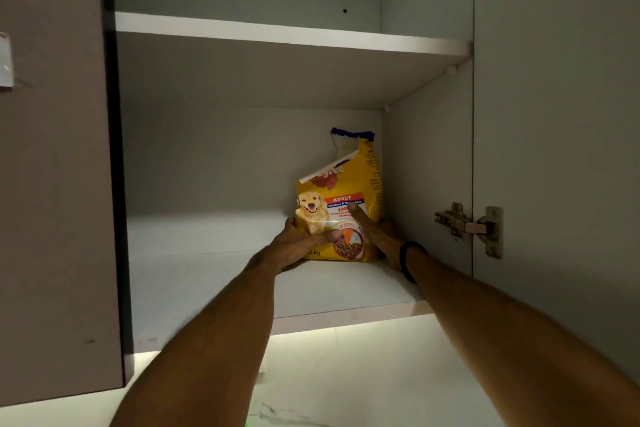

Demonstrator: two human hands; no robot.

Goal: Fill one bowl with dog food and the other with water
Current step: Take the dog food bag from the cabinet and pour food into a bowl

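Observation:
A yellow dog food bag (pixel 341 191), with a dog pictured on its front and its top torn open, stands upright on the lower shelf (pixel 207 281) of an open wall cabinet, near the right inner wall. My left hand (pixel 299 243) grips the bag's lower left side, thumb across the front. My right hand (pixel 379 236) holds the bag's right side, thumb up on the front; a black band circles that wrist. No bowls are in view.
The upper shelf (pixel 291 33) runs above the bag. The open right door (pixel 554 149) hangs at the right with a metal hinge (pixel 467 225). A closed grey door (pixel 52 184) is at the left. Lit wall and marble counter (pixel 311 409) show below.

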